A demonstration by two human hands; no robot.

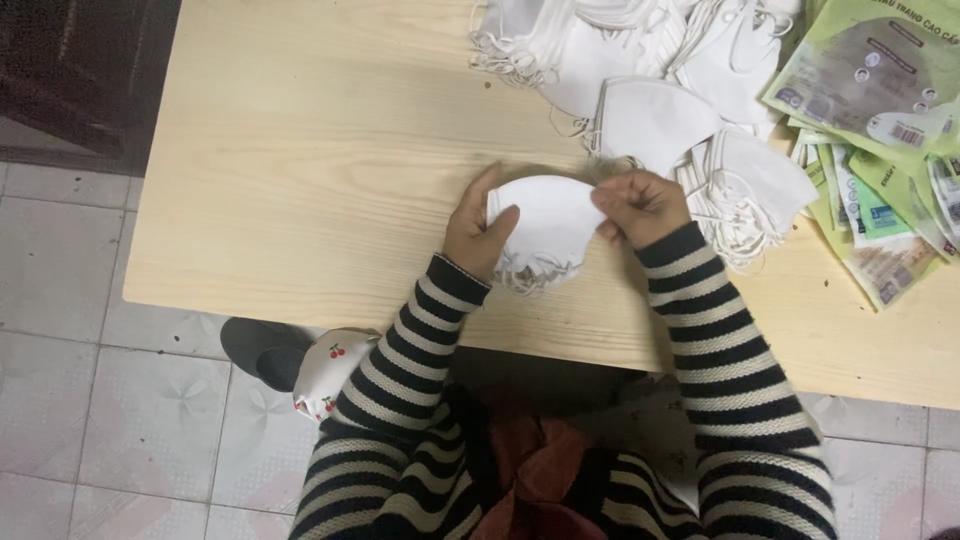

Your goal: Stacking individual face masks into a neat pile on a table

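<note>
Left hand [478, 232]: grips mask [545, 225] edge.
Right hand [640, 205]: pinches its other end.
Mask: white, folded — loops dangling.

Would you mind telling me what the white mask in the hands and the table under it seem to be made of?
White mask: probably soft matte fabric, folding without gloss, thin elastic loops hanging below. Table: pale wood or wood-look laminate, with visible grain lines and a smooth surface.
</note>
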